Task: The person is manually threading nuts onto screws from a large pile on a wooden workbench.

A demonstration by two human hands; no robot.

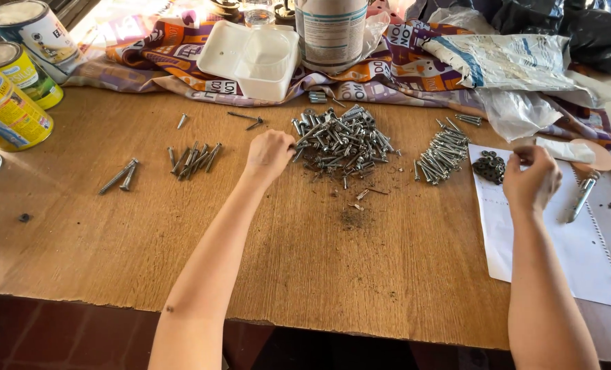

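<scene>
1. Both forearms reach away from the body across the wooden table.
2. The right hand hovers over the white paper, fingers curled shut; whether they hold anything I cannot tell.
3. The left hand, fingers bunched, touches the left edge of the screw pile at mid-table; its screws point every way.
4. Beyond it lies a white plastic tray.

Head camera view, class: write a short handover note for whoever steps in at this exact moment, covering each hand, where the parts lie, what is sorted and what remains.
Left hand: fingers closed at the left edge of the big mixed screw pile.
Right hand: pinched over the white paper sheet, beside the dark washers; what it holds is hidden.
Sorted: long screws, a pair of screws, a bolt pile.
Left: the big pile, loose bits below it.
</scene>
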